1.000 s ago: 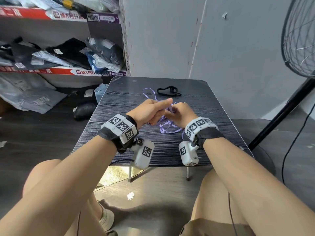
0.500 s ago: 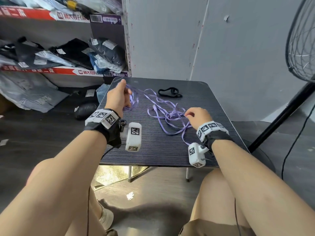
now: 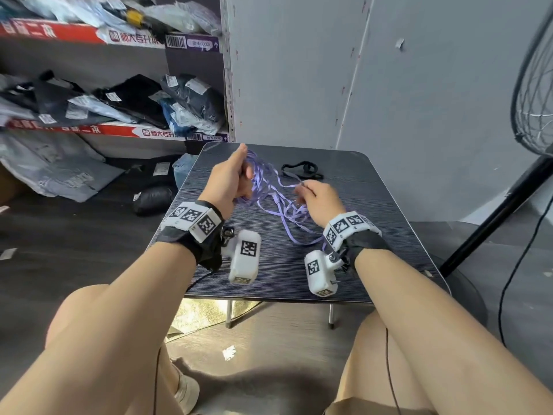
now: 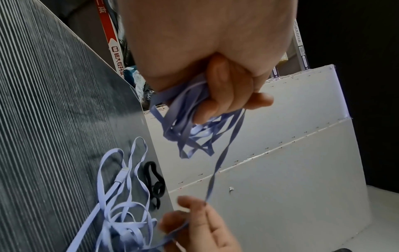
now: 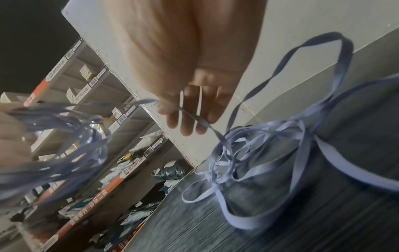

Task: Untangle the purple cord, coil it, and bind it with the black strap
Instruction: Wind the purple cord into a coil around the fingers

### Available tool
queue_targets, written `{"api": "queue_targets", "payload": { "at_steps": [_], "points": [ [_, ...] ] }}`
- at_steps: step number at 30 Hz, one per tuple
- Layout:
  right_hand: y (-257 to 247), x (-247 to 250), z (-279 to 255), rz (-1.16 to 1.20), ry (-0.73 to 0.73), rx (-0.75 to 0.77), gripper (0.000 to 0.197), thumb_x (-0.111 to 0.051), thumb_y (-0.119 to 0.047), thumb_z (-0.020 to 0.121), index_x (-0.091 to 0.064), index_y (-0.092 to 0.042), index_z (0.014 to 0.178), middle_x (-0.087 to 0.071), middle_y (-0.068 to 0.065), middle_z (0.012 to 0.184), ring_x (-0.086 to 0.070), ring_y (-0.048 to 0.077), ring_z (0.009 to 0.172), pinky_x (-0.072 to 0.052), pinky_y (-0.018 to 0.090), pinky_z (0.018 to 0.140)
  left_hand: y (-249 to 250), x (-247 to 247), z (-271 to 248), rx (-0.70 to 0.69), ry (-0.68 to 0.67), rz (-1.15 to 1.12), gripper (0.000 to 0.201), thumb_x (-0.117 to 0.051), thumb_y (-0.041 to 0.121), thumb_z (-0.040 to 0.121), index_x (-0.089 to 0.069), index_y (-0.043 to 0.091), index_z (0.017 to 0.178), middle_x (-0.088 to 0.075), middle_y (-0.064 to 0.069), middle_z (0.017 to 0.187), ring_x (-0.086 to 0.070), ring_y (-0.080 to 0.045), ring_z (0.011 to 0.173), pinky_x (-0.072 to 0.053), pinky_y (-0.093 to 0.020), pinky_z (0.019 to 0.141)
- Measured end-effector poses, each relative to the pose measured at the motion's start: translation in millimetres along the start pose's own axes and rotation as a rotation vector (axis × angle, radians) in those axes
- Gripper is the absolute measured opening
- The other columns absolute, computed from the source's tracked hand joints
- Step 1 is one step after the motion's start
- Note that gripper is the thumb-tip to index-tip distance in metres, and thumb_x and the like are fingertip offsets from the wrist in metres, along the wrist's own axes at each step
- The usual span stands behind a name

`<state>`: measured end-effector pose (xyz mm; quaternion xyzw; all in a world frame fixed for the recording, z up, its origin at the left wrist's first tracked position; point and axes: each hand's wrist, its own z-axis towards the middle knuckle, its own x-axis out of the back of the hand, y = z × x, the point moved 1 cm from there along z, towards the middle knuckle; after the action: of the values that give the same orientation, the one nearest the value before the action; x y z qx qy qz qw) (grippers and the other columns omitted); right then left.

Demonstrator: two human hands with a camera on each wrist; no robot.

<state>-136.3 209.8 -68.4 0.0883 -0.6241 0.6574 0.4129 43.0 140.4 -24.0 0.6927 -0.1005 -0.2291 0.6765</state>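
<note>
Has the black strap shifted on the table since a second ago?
No. The black strap lies at the same spot near the table's far edge, untouched.

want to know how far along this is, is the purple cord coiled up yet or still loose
Partly coiled: the left hand grips a bundle of purple cord loops, the rest lies tangled on the table.

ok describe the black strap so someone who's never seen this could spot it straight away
Start at the dark striped table in front of the grey wall. Near its far edge, beyond the right hand, lies the black strap, a small thin loop flat on the tabletop. It is the only black item there, apart from the pale purple cord.
</note>
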Motion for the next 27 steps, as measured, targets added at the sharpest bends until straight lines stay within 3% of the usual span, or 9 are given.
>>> {"api": "queue_targets", "payload": {
  "at_steps": [6, 10, 13, 15, 19, 21, 23, 25, 27],
  "points": [
    [-12, 13, 10, 0.287, 0.306, 0.037, 0.023, -0.041, -0.020, 0.099, -0.060, -0.009, 0.091, -0.054, -0.009, 0.068, -0.052, 0.005, 0.058, -0.043, 0.020, 0.060, -5, 1, -10, 0.014, -0.176, 0.120, 0.064, -0.041, 0.062, 0.089, -0.032, 0.020, 0.042, -0.023, 0.006, 0.040, -0.017, -0.013, 0.038, -0.018, -0.023, 0.045],
    [-13, 14, 21, 0.214, 0.372, 0.088, 0.020, -0.045, -0.025, 0.097, -0.060, -0.023, 0.085, -0.064, 0.004, 0.090, -0.055, 0.018, 0.086, -0.044, 0.031, 0.079, -9, -1, -15, 0.023, -0.298, 0.233, 0.065, -0.054, 0.069, 0.074, -0.027, 0.016, 0.050, -0.021, 0.004, 0.042, -0.014, -0.014, 0.039, -0.019, -0.020, 0.044],
    [-12, 10, 20, 0.037, 0.271, 0.107, 0.022, -0.047, -0.032, 0.095, -0.067, -0.024, 0.093, -0.070, 0.005, 0.095, -0.059, 0.027, 0.093, -0.047, 0.038, 0.085, -5, -6, -17, 0.008, -0.330, 0.196, 0.059, -0.049, 0.062, 0.075, -0.031, 0.015, 0.045, -0.024, 0.005, 0.038, -0.016, -0.012, 0.036, -0.017, -0.020, 0.044],
    [-13, 8, 13, -0.189, 0.143, 0.091, 0.026, -0.045, -0.038, 0.096, -0.067, -0.030, 0.105, -0.070, 0.003, 0.103, -0.053, 0.031, 0.105, -0.038, 0.038, 0.094, -1, -7, -16, 0.003, -0.328, 0.130, 0.059, -0.041, 0.063, 0.079, -0.034, 0.017, 0.042, -0.026, 0.006, 0.036, -0.016, -0.011, 0.034, -0.015, -0.022, 0.045],
    [-12, -2, 2, -0.525, -0.133, 0.133, 0.033, -0.034, -0.029, 0.101, -0.052, -0.035, 0.128, -0.060, 0.008, 0.114, -0.046, 0.030, 0.114, -0.030, 0.044, 0.099, 6, -8, -10, -0.016, -0.225, -0.021, 0.065, -0.025, 0.059, 0.092, -0.040, 0.021, 0.042, -0.023, 0.008, 0.038, -0.017, -0.009, 0.035, -0.018, -0.021, 0.042],
    [-8, -9, -2, -0.457, -0.253, 0.136, 0.044, -0.034, -0.017, 0.100, -0.036, -0.033, 0.140, -0.057, 0.011, 0.120, -0.052, 0.032, 0.110, -0.043, 0.043, 0.094, 6, -5, -6, -0.033, -0.142, -0.073, 0.065, -0.024, 0.061, 0.092, -0.041, 0.022, 0.043, -0.023, 0.009, 0.039, -0.017, -0.009, 0.035, -0.012, -0.027, 0.048],
    [-3, -9, -7, -0.280, -0.313, 0.041, 0.050, -0.033, -0.008, 0.098, -0.033, -0.028, 0.143, -0.060, 0.014, 0.115, -0.060, 0.024, 0.087, -0.049, 0.029, 0.080, 7, 1, -1, -0.057, -0.046, -0.103, 0.065, -0.024, 0.063, 0.093, -0.041, 0.022, 0.044, -0.024, 0.010, 0.040, -0.017, -0.009, 0.037, -0.009, -0.030, 0.050],
    [3, -4, -13, -0.192, -0.332, -0.068, 0.045, -0.031, -0.007, 0.099, -0.039, -0.023, 0.140, -0.061, 0.015, 0.099, -0.051, 0.013, 0.063, -0.042, 0.015, 0.057, 10, 8, 2, -0.079, 0.047, -0.122, 0.063, -0.024, 0.062, 0.093, -0.040, 0.023, 0.047, -0.024, 0.009, 0.039, -0.016, -0.010, 0.039, -0.015, -0.024, 0.044],
    [12, 0, -16, -0.154, -0.300, -0.092, 0.034, -0.035, -0.016, 0.100, -0.046, -0.021, 0.132, -0.062, 0.008, 0.086, -0.055, 0.017, 0.068, -0.041, 0.019, 0.056, 13, 11, 2, -0.095, 0.104, -0.130, 0.060, -0.024, 0.061, 0.094, -0.038, 0.021, 0.052, -0.024, 0.010, 0.039, -0.016, -0.011, 0.039, -0.024, -0.019, 0.040]
  ]
}}
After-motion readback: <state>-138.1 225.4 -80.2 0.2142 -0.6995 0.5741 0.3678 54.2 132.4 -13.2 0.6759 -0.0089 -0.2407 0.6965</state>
